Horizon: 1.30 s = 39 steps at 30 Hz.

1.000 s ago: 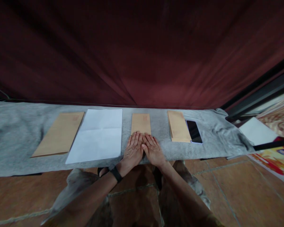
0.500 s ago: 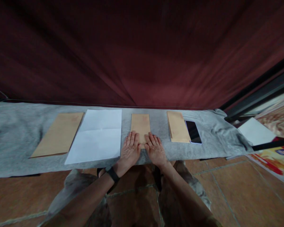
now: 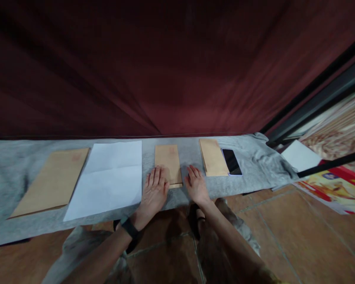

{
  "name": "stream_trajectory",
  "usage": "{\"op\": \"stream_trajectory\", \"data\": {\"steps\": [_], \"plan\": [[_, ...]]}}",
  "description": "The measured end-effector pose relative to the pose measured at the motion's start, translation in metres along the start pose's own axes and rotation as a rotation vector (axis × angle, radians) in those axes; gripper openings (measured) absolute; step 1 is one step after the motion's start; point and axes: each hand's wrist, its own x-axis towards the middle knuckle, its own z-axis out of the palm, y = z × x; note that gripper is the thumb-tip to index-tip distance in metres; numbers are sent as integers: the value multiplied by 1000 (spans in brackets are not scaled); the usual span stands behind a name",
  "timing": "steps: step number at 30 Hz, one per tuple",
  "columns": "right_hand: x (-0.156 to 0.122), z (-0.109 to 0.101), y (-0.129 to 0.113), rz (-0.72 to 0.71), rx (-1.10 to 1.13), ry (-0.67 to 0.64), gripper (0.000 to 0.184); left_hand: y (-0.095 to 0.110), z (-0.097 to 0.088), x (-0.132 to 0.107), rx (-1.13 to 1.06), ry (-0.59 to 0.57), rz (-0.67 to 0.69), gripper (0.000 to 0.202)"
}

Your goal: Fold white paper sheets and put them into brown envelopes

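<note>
In front of me a small brown envelope (image 3: 168,159) lies flat on the grey cloth (image 3: 192,146). My left hand (image 3: 154,187) rests palm down with fingers stretched, its thumb side over the envelope's lower left edge. My right hand (image 3: 196,184) lies just right of the envelope, fingers extended, holding nothing. To the left is a creased white sheet of paper (image 3: 109,177), with larger brown envelopes (image 3: 51,179) beyond it. Right of my right hand lies a stack of small brown envelopes (image 3: 215,157), with a smartphone (image 3: 232,161) beside it.
A dark red curtain (image 3: 165,79) hangs along the back of the cloth-covered surface. At the right stand dark frame bars (image 3: 319,90), with a white sheet (image 3: 301,155) and a colourful printed box or poster (image 3: 337,187) nearby. Below is a tiled floor (image 3: 275,228).
My right hand has moved off the envelope to its right side. My left hand has shifted slightly toward the envelope's left edge. The view has turned a little to the right.
</note>
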Motion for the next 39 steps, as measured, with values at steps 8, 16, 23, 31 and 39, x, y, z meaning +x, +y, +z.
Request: {"op": "stream_trajectory", "data": {"steps": [8, 16, 23, 31, 39], "plan": [[-12, 8, 6, -90, 68, 24, 45, -1, 2, -5, -65, 57, 133, 55], [-16, 9, -2, -84, 8, 26, 41, -4, 11, -7, -44, 127, 144, 56], [-17, 5, 0, -107, 13, -17, 39, -5, 8, -4, -42, 100, 150, 53], [-42, -19, 23, -187, 201, -105, 41, 14, -17, 2, -167, 60, 57, 50], [-55, -73, 85, 2, 292, 108, 45, 96, -5, 51, -834, -199, -363, 23]]}}
